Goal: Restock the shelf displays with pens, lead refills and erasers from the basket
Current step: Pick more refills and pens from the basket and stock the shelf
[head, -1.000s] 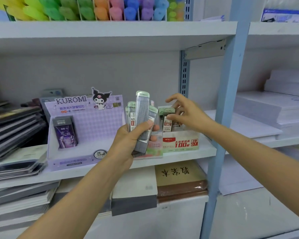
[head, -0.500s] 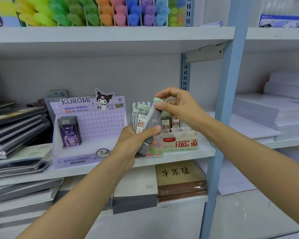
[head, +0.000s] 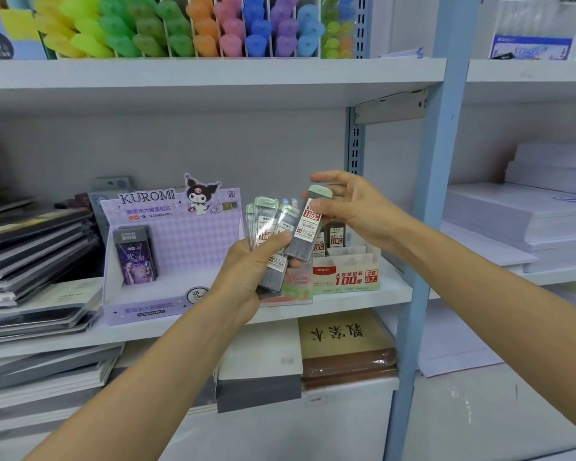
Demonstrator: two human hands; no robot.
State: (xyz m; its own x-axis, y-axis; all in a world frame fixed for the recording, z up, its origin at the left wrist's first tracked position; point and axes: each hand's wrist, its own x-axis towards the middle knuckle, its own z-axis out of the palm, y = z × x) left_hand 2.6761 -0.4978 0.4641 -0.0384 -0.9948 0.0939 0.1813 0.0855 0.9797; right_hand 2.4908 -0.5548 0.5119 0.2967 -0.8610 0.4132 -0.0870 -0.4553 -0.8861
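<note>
My left hand (head: 246,271) grips a fanned bundle of lead refill cases (head: 268,227), clear tubes with pale green caps and red-and-white labels. My right hand (head: 350,207) pinches one lead refill case (head: 308,224) near its green cap, lifted a little out of the bundle and tilted. Behind them on the middle shelf stands a white and red lead refill display box (head: 346,274) with a few cases upright in its slots. The basket is out of view.
A purple Kuromi display box (head: 167,257) with one dark pack stands to the left. Stacked notebooks (head: 30,257) fill the far left. Coloured pens (head: 180,28) line the upper shelf. A blue shelf post (head: 426,227) rises on the right, paper stacks (head: 526,214) beyond it.
My right hand left the display box, took hold of one case at the top of the bundle and drew it out to the right. The left hand sank slightly.
</note>
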